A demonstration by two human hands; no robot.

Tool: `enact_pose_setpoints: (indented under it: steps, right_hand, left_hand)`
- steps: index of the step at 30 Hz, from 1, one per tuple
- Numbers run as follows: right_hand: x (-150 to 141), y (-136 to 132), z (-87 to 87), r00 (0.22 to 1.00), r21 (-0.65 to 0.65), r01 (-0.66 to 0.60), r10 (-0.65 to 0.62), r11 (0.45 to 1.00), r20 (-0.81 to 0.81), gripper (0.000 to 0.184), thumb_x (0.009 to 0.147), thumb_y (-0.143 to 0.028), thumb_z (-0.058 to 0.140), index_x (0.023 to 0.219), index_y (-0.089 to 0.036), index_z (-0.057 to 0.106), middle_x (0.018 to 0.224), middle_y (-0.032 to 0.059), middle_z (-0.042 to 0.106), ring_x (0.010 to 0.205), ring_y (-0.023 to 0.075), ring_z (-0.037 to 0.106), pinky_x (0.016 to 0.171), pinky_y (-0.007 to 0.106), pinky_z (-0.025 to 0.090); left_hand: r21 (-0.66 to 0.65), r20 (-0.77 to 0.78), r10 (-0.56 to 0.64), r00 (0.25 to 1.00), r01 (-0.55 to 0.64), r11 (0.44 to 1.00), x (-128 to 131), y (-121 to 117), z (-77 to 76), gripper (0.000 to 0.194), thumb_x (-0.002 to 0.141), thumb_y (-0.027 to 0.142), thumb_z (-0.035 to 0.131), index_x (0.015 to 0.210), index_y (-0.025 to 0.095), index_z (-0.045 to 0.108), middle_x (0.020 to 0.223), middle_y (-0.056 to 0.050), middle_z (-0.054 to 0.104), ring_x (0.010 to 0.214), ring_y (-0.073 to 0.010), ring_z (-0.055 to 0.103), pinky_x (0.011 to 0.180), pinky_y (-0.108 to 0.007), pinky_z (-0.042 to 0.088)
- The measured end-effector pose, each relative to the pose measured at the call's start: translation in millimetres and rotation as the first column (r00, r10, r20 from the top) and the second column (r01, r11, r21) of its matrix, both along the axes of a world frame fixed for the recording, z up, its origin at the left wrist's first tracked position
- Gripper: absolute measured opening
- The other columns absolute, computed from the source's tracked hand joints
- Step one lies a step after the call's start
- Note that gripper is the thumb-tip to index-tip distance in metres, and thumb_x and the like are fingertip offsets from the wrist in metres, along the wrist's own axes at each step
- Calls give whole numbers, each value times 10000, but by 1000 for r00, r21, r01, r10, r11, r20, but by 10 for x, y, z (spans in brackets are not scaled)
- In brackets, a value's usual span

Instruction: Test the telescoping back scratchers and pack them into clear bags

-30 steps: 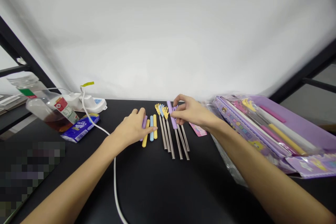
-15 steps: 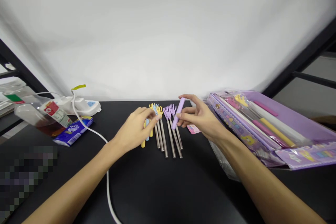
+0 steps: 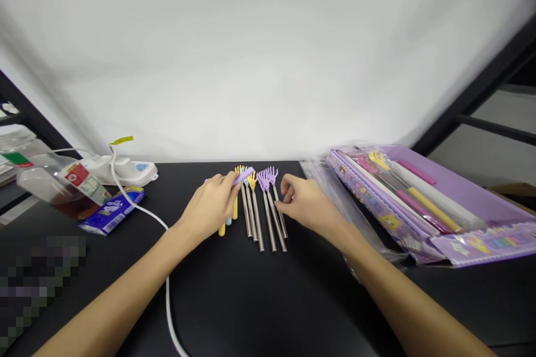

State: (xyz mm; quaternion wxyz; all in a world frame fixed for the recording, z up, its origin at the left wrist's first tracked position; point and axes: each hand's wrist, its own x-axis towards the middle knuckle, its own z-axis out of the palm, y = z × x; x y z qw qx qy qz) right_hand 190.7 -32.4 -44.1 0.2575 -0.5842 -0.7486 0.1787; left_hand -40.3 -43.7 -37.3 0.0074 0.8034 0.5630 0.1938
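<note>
Nearest, a white cable (image 3: pixel 168 301) crosses the black counter (image 3: pixel 268 307) to the left of the row of rods (image 3: pixel 268 223), six steel ones lying side by side. Just left of that row is the left hand (image 3: pixel 209 201), its grip closed on a purple tube (image 3: pixel 243 177) — pinched between thumb and fingers, its tip over the row's left-hand heads. Below this hand and partly covered by it, two yellow tubes (image 3: pixel 235 209) and a blue tube (image 3: pixel 228 221) lie beside the rods. At the row's right edge is the right hand (image 3: pixel 312 206), fingers loosely curled and grip released; whether its thumb touches the last rod I cannot tell. The small hand-shaped heads at the row's far end are yellow, blue and purple. Right of the row, past some clear plastic (image 3: pixel 372 240), sits an open purple box (image 3: pixel 460 195) holding magenta tubes (image 3: pixel 416 172), a yellow tube (image 3: pixel 435 209) and a yellow head (image 3: pixel 379 159), some of it in clear wrap. Well left of the row are a blue packet (image 3: pixel 112 211), its contents hidden, and a tilted clear bottle (image 3: pixel 42 181) — reddish-brown liquid low inside. Beyond the packet, left of the row, is a white power strip (image 3: pixel 144 174).
</note>
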Motion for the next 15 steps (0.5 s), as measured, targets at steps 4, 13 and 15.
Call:
enact_pose_setpoints:
  steps: [4, 13, 15]
  right_hand:
    - [-101, -20, -79, 992, -35, 41, -36, 999, 122, 261, 630, -107, 618, 824, -217, 481, 618, -35, 573, 541, 137, 532, 533, 258, 336]
    - [45, -67, 274, 964, -124, 66, -95, 990, -247, 525, 648, -180, 661, 1154, -196, 525, 622, -41, 594, 528, 169, 591, 493, 276, 415]
    - [106, -96, 377, 858, -134, -43, -33, 990, -513, 504, 687, -180, 663, 1173, -199, 530, 629, -48, 601, 505, 153, 605, 482, 265, 451]
  left_hand:
    - [-21, 55, 11, 998, -10, 1000, -34, 35, -15, 271, 1039, 334, 327, 1018, 189, 555, 821, -48, 573, 778, -228, 603, 727, -350, 471]
    - [86, -32, -229, 973, 231, 969, 31, -29, -103, 335, 1047, 275, 333, 1359, 231, 447, 1111, -84, 663, 969, -239, 615, 893, -415, 486]
    - [110, -78, -247, 966, 255, 961, 34, -29, -113, 315, 1047, 271, 337, 1331, 219, 465, 1123, -86, 675, 936, -243, 619, 881, -419, 485]
